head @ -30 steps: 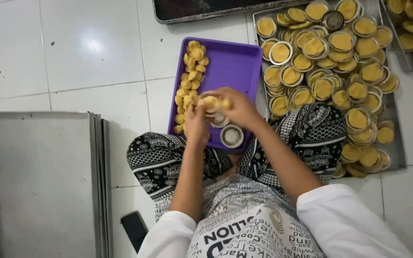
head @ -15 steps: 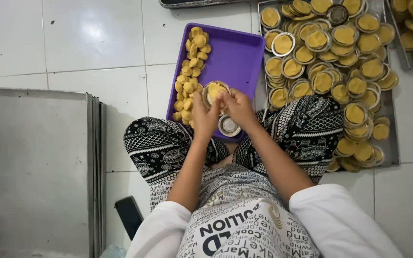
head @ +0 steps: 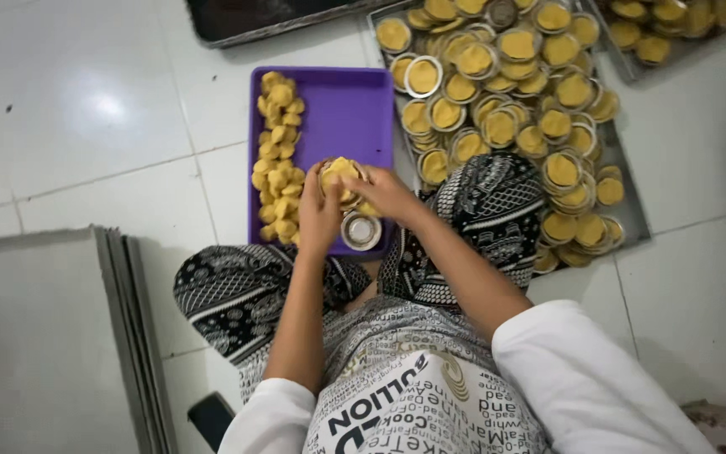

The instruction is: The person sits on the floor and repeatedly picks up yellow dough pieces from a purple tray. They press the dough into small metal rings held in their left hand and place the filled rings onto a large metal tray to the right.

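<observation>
I sit cross-legged on a white tiled floor. My left hand [head: 319,217] and my right hand [head: 388,193] together hold a small round metal mould [head: 342,178] with a yellow pastry in it, above a purple tray [head: 355,109]. A pile of loose yellow pastries [head: 277,160] lies along the tray's left side. An empty round metal mould [head: 360,230] sits on the tray just below my hands.
A large metal tray [head: 632,210] to the right holds several yellow pastries in round moulds [head: 497,92]. Another such tray [head: 665,34] is at the top right, a dark tray [head: 245,21] at the top. Stacked flat metal sheets [head: 44,336] lie left. A dark phone [head: 212,416] rests by my knee.
The view has shifted a little. My hands stay together over the purple tray, working the pastry in the mould; the empty mould stays below them.
</observation>
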